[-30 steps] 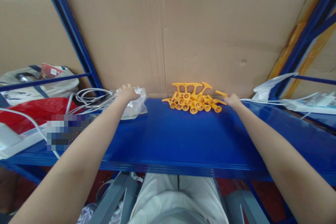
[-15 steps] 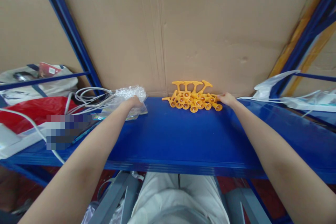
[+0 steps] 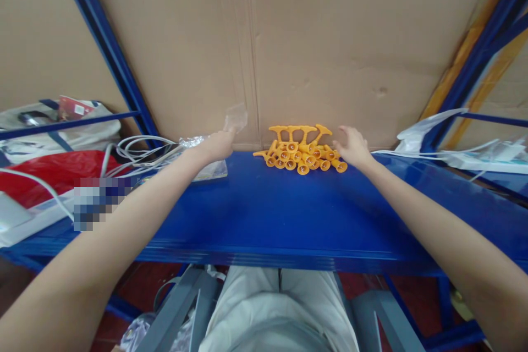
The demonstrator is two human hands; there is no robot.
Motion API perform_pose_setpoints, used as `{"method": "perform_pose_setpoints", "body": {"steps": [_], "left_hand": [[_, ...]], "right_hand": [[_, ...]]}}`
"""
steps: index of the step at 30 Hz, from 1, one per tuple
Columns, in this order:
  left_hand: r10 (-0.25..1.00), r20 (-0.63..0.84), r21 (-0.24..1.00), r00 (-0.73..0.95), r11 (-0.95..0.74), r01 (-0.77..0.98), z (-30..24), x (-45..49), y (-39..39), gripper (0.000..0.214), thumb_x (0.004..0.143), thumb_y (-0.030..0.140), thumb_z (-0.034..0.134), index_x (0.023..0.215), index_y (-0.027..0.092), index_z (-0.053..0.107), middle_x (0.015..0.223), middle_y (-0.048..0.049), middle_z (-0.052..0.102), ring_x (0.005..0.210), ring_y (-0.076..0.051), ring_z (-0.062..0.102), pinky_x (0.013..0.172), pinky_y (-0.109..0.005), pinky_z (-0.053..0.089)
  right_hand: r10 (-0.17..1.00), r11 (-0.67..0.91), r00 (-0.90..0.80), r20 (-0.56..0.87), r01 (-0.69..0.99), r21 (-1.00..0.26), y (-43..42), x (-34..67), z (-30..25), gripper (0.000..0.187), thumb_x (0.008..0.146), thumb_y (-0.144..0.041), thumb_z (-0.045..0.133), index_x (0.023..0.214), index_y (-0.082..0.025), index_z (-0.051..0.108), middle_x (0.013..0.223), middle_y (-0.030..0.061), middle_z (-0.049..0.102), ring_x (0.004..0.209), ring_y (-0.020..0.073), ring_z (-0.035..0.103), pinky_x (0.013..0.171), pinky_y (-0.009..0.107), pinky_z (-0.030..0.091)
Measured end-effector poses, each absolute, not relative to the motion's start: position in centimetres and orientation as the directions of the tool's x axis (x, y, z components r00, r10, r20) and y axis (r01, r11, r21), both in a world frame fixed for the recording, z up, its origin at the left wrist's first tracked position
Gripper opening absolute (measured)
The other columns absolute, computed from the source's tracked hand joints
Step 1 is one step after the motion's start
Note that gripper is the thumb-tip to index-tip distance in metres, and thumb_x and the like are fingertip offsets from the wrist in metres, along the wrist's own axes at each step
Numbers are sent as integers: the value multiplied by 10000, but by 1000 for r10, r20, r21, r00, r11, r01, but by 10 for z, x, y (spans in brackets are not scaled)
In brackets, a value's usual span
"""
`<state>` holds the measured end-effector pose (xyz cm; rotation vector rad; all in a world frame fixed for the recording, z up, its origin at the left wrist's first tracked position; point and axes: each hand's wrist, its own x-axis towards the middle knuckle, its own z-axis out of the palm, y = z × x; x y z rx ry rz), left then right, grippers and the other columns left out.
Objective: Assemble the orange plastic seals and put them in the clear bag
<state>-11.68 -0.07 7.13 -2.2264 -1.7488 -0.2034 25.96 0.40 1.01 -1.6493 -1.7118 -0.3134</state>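
A small clear plastic bag (image 3: pixel 236 117) rises from the fingers of my left hand (image 3: pixel 219 146), which is closed on its lower edge in front of the cardboard. On the blue shelf lies a pile of yellow plastic pieces (image 3: pixel 303 158) with T-shaped handles and hollow cone ends, several of the round openings facing me. Just to the right of that pile is my right hand (image 3: pixel 353 146), fingers apart and holding nothing; its thumb side is close to the pieces, and I cannot tell if it touches them. More clear plastic packaging (image 3: pixel 212 170) lies under and beside my left forearm.
A cardboard sheet (image 3: pixel 350 49) stands behind the blue shelf (image 3: pixel 264 214). White cables (image 3: pixel 144 148), a red plastic bag (image 3: pixel 61 168) and a fabric bag (image 3: pixel 20 143) are at left. White plastic (image 3: pixel 416 132) and a power strip (image 3: pixel 478 159) sit at right. Blue posts (image 3: pixel 111 55) frame the shelf.
My left hand has lifted a clear bag off the packaging, moving up and right. My right hand has come off the yellow pieces, rising slightly with its fingers spread.
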Motion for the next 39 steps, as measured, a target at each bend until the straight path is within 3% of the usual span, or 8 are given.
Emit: {"method": "perform_pose_setpoints", "body": {"steps": [5, 10, 15, 20, 24, 31, 35, 39], "left_hand": [[808, 199, -216, 554, -516, 829, 73, -75, -38, 744, 838, 19, 390, 1548, 222, 304, 1447, -122, 581, 1294, -240, 584, 1033, -335, 465], [653, 144, -263, 744, -699, 665, 56, -54, -52, 786, 820, -27, 368, 1567, 193, 266, 1499, -132, 533, 1296, -225, 586, 1037, -338, 472], [694, 144, -239, 705, -667, 706, 44, -52, -60, 819, 823, -40, 381, 1591, 197, 225, 1488, -167, 533, 1195, -260, 659, 962, -344, 521], [728, 122, -258, 675, -633, 730, 30, -62, -50, 859, 796, -44, 374, 1602, 171, 169, 1345, -180, 648, 1137, -269, 687, 937, -375, 538], [700, 166, -326, 695, -626, 708, 23, -68, -44, 787, 791, -29, 371, 1557, 134, 288, 1373, -163, 635, 1281, -250, 601, 1034, -379, 499], [639, 226, -373, 735, -641, 671, 19, -78, -42, 688, 834, -26, 325, 1506, 98, 402, 1534, -164, 476, 1443, -206, 430, 1198, -399, 347], [677, 192, -303, 710, -647, 699, 17, -97, -34, 773, 774, -21, 398, 1529, 146, 398, 1569, -137, 427, 1464, -202, 395, 1211, -387, 320], [740, 120, -186, 662, -638, 747, 10, -116, -21, 773, 756, 2, 393, 1491, 228, 477, 1548, -67, 464, 1446, -168, 421, 1204, -378, 318]], "right_hand": [[516, 469, -297, 803, 883, 25, -29, 201, 26, 646, 922, -486, 527, 1499, -212, 431, 1559, 167, 432, 1425, 358, 373, 1125, 590, 280], [370, 674, -614, 698, 694, 253, -38, 174, 22, 304, 962, -352, 524, 1215, -290, 680, 1255, 68, 697, 1245, 286, 542, 1155, 599, 170], [376, 690, -618, 690, 684, 236, -30, 184, 7, 295, 972, -225, 465, 943, -279, 753, 971, 42, 764, 989, 236, 628, 1110, 579, 227], [421, 670, -588, 691, 715, 201, -31, 191, 2, 305, 953, -227, 484, 946, -302, 779, 904, 29, 768, 950, 243, 624, 1106, 606, 196], [455, 646, -571, 683, 740, 188, -32, 191, 0, 329, 941, -219, 474, 953, -303, 792, 897, 36, 765, 956, 258, 618, 1094, 623, 195], [461, 656, -593, 661, 729, 197, -34, 191, -6, 369, 945, -195, 440, 1026, -295, 786, 994, 59, 769, 988, 259, 616, 1078, 606, 237], [489, 596, -526, 696, 784, 173, -31, 204, -4, 343, 940, -218, 463, 1106, -276, 757, 1114, 88, 750, 1062, 289, 616, 1057, 593, 277], [597, 466, -382, 706, 881, 83, -22, 217, -2, 332, 906, -271, 523, 1174, -236, 716, 1235, 137, 695, 1135, 336, 597, 965, 543, 383]]}}
